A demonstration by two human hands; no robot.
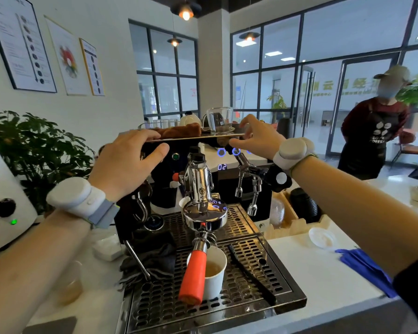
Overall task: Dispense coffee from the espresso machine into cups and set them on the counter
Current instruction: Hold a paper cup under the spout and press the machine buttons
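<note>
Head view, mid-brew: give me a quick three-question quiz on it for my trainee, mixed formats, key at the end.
1. True or false: the white paper cup stands on the drip tray beneath the orange portafilter handle.
2. Where is the right hand?
A. on the paper cup
B. at the machine's top edge, thumb near the blue-lit buttons
C. on the blue cloth
3. Fill in: the left hand rests on the machine's top left ____.

Key: 1 true; 2 B; 3 corner.
</note>
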